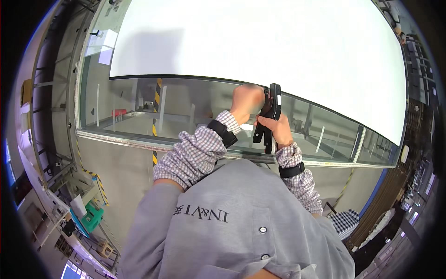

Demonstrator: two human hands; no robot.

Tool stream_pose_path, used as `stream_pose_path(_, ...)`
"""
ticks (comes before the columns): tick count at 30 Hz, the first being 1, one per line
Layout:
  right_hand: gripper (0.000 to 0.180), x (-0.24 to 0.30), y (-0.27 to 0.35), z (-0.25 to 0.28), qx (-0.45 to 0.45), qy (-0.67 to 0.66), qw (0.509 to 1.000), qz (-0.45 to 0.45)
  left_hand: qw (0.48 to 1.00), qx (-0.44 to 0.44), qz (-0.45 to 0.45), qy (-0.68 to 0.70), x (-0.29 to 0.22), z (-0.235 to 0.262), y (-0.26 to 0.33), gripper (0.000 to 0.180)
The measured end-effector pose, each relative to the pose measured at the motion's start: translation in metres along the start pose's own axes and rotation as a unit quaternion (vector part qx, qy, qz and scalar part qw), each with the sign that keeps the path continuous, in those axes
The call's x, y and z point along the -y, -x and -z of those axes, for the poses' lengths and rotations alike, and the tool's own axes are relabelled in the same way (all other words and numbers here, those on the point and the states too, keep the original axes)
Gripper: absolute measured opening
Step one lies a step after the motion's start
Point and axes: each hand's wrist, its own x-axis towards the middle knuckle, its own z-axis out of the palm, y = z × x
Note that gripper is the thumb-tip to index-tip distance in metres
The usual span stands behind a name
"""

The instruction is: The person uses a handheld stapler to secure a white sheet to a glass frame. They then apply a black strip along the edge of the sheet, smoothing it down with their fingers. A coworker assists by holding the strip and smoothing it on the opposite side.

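My right hand (pixel 278 129) is closed around a long black hand tool (pixel 274 104), which looks like a plier-type stapler or clamp; its exact kind I cannot make out. The tool's upper end reaches over the black-trimmed near edge of a large white sheet (pixel 260 42). Close beside the tool on its left, my left hand (pixel 247 101) has its fingers curled in at the sheet's edge. That hand is partly blurred, and whatever it may grip is hidden. Below both hands lies a glass-topped table (pixel 186 104) with a metal rim.
Under the glass at left shows a red object (pixel 119 112). My body stands against the table's near rim. A green plastic stool (pixel 93 216) is on the floor at lower left, near yellow-black striped tape (pixel 100 186). A checkered cloth (pixel 344 223) sits at lower right.
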Motion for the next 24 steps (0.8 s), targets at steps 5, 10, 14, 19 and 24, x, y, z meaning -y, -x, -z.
stream_pose_path(5,0.014,-0.003,0.0,-0.007,-0.06,-0.008,0.997,-0.037,1.0,0.007,0.021,0.013,0.002,-0.006,-0.003,0.015)
stream_pose_path(10,0.015,0.002,0.002,-0.007,-0.082,-0.001,0.996,-0.037,1.0,-0.002,0.006,0.001,0.003,-0.013,-0.003,0.016)
stream_pose_path(14,0.015,-0.001,0.0,-0.006,-0.09,-0.014,0.994,-0.059,0.998,0.025,0.053,-0.002,-0.002,-0.004,-0.003,0.014)
stream_pose_path(19,0.023,0.001,-0.002,-0.011,-0.025,-0.105,0.994,-0.033,0.998,-0.028,-0.023,0.042,-0.036,0.084,-0.006,0.015)
stream_pose_path(24,0.021,0.02,0.009,-0.032,0.042,0.084,0.995,-0.021,0.996,-0.059,-0.064,0.034,-0.102,0.149,0.019,0.012)
